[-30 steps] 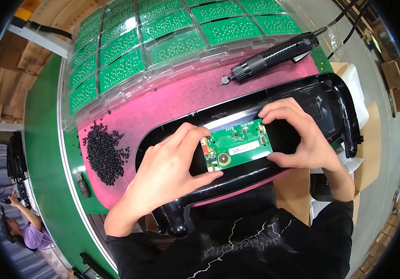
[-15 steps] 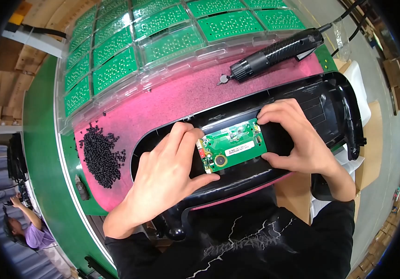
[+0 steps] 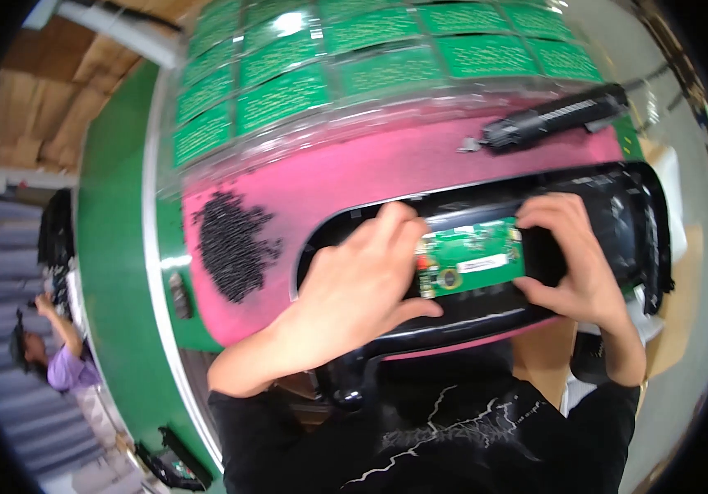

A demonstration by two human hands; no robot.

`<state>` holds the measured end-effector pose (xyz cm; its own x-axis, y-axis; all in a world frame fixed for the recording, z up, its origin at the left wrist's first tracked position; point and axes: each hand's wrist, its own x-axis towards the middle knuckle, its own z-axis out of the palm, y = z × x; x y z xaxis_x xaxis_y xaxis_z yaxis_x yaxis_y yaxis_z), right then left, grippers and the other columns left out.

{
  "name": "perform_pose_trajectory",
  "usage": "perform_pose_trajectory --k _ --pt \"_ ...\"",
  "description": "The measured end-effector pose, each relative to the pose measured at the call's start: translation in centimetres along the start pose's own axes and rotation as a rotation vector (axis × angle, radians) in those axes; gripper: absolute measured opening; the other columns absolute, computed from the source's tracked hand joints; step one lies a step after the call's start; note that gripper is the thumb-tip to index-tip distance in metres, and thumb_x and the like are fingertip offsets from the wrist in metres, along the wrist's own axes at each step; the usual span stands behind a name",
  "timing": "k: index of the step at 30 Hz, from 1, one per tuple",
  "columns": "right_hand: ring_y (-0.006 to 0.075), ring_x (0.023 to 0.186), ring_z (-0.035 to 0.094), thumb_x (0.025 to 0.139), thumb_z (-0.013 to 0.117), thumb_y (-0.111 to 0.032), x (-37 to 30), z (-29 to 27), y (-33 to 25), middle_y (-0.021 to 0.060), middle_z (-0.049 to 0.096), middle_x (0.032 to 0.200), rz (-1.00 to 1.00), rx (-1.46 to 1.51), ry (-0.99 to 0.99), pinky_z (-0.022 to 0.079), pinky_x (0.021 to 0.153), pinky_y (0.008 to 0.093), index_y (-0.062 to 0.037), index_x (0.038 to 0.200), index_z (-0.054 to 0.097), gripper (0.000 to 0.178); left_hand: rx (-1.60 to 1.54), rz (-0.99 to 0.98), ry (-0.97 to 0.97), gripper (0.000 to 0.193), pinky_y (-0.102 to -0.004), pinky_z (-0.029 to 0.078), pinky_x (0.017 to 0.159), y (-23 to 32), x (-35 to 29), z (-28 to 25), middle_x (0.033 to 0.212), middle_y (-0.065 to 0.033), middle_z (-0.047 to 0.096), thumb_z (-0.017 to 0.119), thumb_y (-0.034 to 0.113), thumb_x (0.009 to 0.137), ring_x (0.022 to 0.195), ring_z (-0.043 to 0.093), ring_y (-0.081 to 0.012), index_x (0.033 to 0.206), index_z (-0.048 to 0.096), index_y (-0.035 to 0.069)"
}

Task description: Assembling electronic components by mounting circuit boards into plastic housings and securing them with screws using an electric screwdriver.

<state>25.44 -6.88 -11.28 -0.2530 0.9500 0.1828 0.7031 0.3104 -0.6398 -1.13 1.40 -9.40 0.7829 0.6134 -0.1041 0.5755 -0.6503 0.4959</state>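
Observation:
A green circuit board (image 3: 486, 247) with a white label and a round dark component lies level inside a long black plastic housing (image 3: 420, 333). My left hand (image 3: 362, 276) grips the board's left edge between thumb and fingers. At the opposite end, my right hand (image 3: 572, 259) holds the right edge the same way, fingers at the far corner and thumb at the near one. Whether the board rests on the housing or hovers just above it, I cannot tell. The picture is slightly blurred.
A pink mat (image 3: 346, 177) lies under the housing. Small black screws (image 3: 235, 245) are heaped at its left. A black electric screwdriver (image 3: 556, 119) lies beyond the housing. Clear trays of green circuit boards (image 3: 284, 97) stand at the back. A person in purple (image 3: 70, 366) is far left.
The whole view has shifted, so the scene sits further right and the tray's far rows are cut off. Both hands keep their hold on the circuit board over the housing.

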Motion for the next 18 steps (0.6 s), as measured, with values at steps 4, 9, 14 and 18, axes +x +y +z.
perform_pose_trajectory --k 4,9,14,18 --pt "0.0363 0.115 0.048 0.056 0.075 -0.002 -0.5 -0.1 -1.1 0.0168 0.051 0.121 0.081 -0.011 -0.025 0.037 0.103 0.0423 -0.002 0.121 0.049 0.07 0.003 0.033 -0.007 0.07 -0.041 0.055 0.07 0.0 -0.6 0.0 0.119 -0.0122 0.048 0.081 0.033 0.071 0.105 0.059 -0.0322 0.123 0.046 0.0" --pt "0.0245 0.115 0.049 0.069 0.071 -0.01 -0.5 -2.9 -1.3 0.0117 0.052 0.121 0.145 0.06 0.059 0.034 0.103 0.0323 -0.0021 0.139 0.041 0.077 -0.095 0.139 0.324 0.047 -0.0407 0.054 0.069 -1.9 -1.9 -2.1 0.101 -0.0113 0.059 0.079 0.024 0.073 0.083 0.064 -0.0317 0.109 0.057 0.003" --pt "0.0193 0.11 0.051 0.094 0.057 -0.016 0.3 -9.0 7.3 0.0108 0.053 0.122 0.291 -0.389 0.462 0.039 0.098 0.0328 -0.0179 0.149 0.038 0.058 0.187 -0.227 0.511 0.025 -0.0424 0.052 0.072 -7.2 -3.4 -5.7 0.096 -0.0138 0.064 0.074 0.006 0.074 0.082 0.064 -0.0352 0.096 0.063 0.001" --pt "0.0125 0.107 0.051 0.099 0.055 -0.022 3.0 -11.2 8.3 0.0061 0.053 0.121 0.542 0.013 0.26 0.042 0.094 0.0291 -0.0186 0.142 0.046 0.044 0.374 -0.364 0.367 0.028 -0.044 0.052 0.077 -9.6 -3.9 -4.5 0.093 -0.0162 0.065 0.074 0.0 0.07 0.088 0.064 -0.0367 0.095 0.063 0.001"
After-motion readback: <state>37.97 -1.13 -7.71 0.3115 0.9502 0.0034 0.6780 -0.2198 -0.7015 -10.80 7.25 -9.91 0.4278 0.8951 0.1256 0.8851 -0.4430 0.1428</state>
